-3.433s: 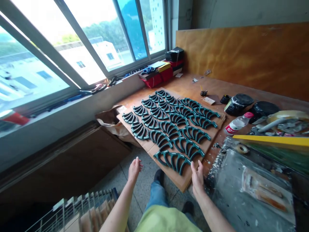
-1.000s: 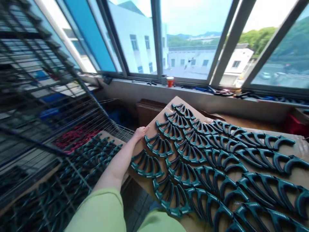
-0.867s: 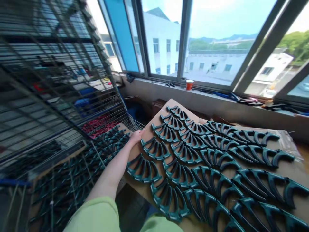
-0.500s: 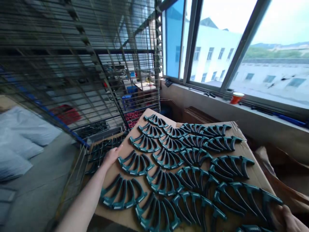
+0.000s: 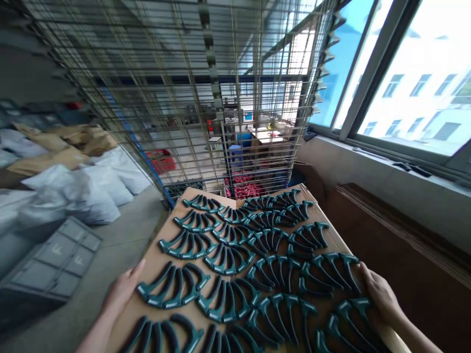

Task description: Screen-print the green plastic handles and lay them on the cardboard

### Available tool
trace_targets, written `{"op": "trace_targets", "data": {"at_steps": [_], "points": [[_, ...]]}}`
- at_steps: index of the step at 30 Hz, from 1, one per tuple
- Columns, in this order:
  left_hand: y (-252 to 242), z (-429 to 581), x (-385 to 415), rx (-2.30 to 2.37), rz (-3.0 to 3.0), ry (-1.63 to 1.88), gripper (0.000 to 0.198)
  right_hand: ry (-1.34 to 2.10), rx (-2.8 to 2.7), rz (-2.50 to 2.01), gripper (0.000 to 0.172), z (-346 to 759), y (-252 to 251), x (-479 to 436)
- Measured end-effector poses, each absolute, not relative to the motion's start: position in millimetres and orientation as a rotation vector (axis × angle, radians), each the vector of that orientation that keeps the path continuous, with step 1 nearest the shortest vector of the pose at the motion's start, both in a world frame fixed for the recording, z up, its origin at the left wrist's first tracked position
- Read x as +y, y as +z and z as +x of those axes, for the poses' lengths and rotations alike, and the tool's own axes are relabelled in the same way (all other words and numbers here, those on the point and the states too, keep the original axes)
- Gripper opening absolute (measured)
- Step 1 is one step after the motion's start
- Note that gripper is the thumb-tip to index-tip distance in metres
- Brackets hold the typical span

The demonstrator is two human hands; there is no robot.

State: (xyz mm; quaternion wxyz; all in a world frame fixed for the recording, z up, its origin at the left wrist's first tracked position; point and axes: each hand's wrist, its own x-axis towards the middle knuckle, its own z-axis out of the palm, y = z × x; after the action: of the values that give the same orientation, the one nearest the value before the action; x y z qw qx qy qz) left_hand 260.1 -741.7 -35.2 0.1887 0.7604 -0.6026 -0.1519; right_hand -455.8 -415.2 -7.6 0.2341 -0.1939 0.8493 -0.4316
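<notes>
Both of my hands hold up a large cardboard sheet point(image 5: 154, 260) that is tilted away from me. My left hand point(image 5: 121, 289) sits under its left edge, and my right hand point(image 5: 382, 296) grips its right edge. Several dark green plastic arched parts point(image 5: 228, 260) with ribbed grips lie in rows on the sheet. They look like moulded handles, but their exact kind is hard to tell. The lower rows run out of view at the bottom.
Just beyond the sheet stands a tall wire drying rack point(image 5: 206, 122) with red items at its base. White and tan sacks point(image 5: 73, 196) and grey crates point(image 5: 55, 260) lie on the floor at the left. Stacked brown cardboard point(image 5: 397, 240) stands under the window point(image 5: 415, 83) at the right.
My view has swung left, toward the wire rack. The sheet has turned with it, and my right hand has come further into view on the right edge.
</notes>
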Motion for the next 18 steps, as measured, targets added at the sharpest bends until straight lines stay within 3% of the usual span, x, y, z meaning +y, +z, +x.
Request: {"op": "trace_targets", "data": {"at_steps": [5, 18], "points": [[-61.0, 279.8, -756.9, -1.578, 2.280, -0.598, 0.058, -1.011, 2.322, -0.795, 0.067, -457.1, -51.1, -502.2], [-148.3, 307.7, -793.0, -1.417, 2.339, -0.634, 0.054, -0.772, 2.382, -0.805, 0.069, -490.7, -140.0, -583.7]]}}
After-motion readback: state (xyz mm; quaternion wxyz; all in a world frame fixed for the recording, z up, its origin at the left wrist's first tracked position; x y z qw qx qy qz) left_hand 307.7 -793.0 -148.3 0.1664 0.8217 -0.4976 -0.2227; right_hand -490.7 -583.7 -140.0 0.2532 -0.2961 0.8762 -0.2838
